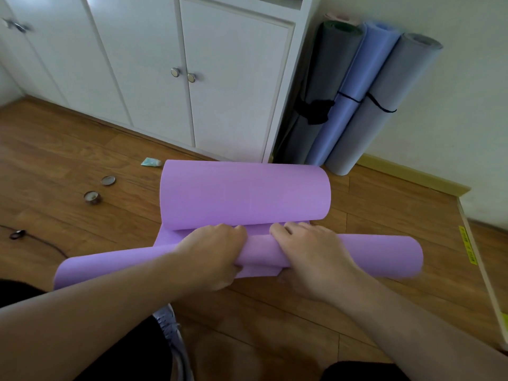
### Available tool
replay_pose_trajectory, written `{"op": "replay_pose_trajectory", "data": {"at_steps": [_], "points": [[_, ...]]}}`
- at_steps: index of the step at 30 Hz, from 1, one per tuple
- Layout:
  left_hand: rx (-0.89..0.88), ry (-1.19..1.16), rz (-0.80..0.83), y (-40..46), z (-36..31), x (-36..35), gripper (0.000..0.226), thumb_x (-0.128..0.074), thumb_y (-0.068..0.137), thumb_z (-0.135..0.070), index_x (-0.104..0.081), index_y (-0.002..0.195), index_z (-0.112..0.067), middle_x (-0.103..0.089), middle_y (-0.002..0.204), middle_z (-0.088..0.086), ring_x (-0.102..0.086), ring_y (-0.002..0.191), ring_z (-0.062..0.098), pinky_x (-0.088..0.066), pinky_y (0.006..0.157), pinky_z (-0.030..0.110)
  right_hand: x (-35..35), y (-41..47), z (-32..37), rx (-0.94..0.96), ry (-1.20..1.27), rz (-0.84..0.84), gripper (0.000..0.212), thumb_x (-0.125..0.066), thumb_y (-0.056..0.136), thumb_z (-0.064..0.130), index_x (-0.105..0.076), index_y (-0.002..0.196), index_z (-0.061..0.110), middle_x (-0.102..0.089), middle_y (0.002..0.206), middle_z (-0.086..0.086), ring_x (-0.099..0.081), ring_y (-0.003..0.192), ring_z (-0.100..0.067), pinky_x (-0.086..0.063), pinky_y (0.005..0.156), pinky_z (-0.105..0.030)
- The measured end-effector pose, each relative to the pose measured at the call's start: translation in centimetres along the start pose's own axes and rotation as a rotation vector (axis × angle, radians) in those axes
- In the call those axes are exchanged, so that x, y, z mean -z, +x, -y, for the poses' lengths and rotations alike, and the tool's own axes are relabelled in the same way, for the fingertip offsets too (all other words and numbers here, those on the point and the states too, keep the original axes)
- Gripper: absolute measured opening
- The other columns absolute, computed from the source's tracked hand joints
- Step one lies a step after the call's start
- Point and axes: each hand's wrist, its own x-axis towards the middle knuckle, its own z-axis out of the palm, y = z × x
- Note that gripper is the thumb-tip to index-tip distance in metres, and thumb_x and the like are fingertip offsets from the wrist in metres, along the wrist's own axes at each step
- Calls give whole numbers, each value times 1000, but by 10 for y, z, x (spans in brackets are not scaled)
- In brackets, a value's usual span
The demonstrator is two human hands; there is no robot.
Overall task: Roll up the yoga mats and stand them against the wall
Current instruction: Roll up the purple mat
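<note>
Both hands grip the near roll of a purple yoga mat (244,196) on the wooden floor (275,320): the left hand (214,254) and right hand (310,259) curl side by side around it, while its far end curls up. Three rolled mats (354,105) lean upright against the wall (453,92) beside a white cabinet (165,50).

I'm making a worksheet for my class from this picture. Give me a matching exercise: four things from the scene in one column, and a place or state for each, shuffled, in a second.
Things
1. purple mat
2. blue mat
3. two round tins
4. both hands: left hand, right hand

Places or states
A. on the wood floor, left of the purple mat
B. rolled, tied with a black cord, leaning on the wall
C. on the near roll of the purple mat
D. partly rolled on the floor, far end curling up

Pairs: 1-D, 2-B, 3-A, 4-C
</note>
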Motion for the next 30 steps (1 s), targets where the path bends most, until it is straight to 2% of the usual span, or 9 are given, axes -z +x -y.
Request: {"op": "replay_pose_trajectory", "data": {"at_steps": [3,7,11,14,17,19,21,26,30], "points": [[-15,21,25,0,0,4,33,-63,90,-47,-48,109,-26,-65,117,0,-66,105,29,-38,71,35,-7,-1,3,-18,-18,34,57,-75,89,36,-38,129,21,-62,118,-2,-63,109,-31,-33,70,-37],[-25,116,-66,-4,-2,0,43,-64,87,-55,-47,115,-28,-63,119,-4,-65,110,26,-43,74,38,-12,1,-1,-42,62,98,39,-66,90,16,-36,114,21,-63,113,-7,-65,104,-36,-36,67,-39],[-28,135,-107,-6,-7,-3,44,-65,90,-49,-44,119,-23,-62,122,-4,-63,114,25,-42,74,37,-9,3,-6,-24,122,131,42,-70,93,28,-28,98,25,-63,111,-7,-63,102,-34,-42,69,-41],[-10,72,-44,-2,-3,-3,29,-63,90,-40,-46,108,-26,-65,117,-2,-66,104,28,-41,70,36,-5,1,-3,11,81,21,42,-71,89,33,-34,105,26,-63,114,0,-64,104,-31,-36,68,-37],[-6,20,-11,1,-1,7,25,-65,88,-41,-53,105,-27,-67,113,1,-67,101,28,-41,70,34,-7,0,-2,39,-43,-62,61,-81,70,33,-45,119,23,-67,105,1,-68,95,-30,-38,64,-37],[-3,34,0,0,-1,10,28,-65,88,-45,-55,107,-27,-66,113,0,-67,102,28,-37,69,33,-9,0,0,26,-67,-52,66,-78,77,32,-39,130,21,-66,110,0,-67,100,-31,-37,65,-37],[-7,69,-30,-1,-2,8,32,-63,87,-50,-52,108,-28,-66,113,-2,-67,104,27,-40,69,34,-9,1,1,12,-39,-14,59,-70,86,26,-35,134,20,-63,115,-2,-65,106,-33,-35,67,-38],[-34,133,-138,-6,-9,-2,50,-66,85,-49,-44,124,-25,-62,119,-6,-66,111,24,-44,72,36,-8,3,-2,-28,101,98,40,-65,82,17,-31,101,24,-62,104,-5,-64,98,-35,-47,68,-41],[-26,120,-87,-3,-10,-2,37,-64,86,-37,-46,116,-23,-65,116,-3,-67,107,28,-42,69,36,-5,2,-2,-2,82,54,41,-67,80,22,-33,101,25,-61,104,-1,-64,96,-32,-40,64,-39]]}}
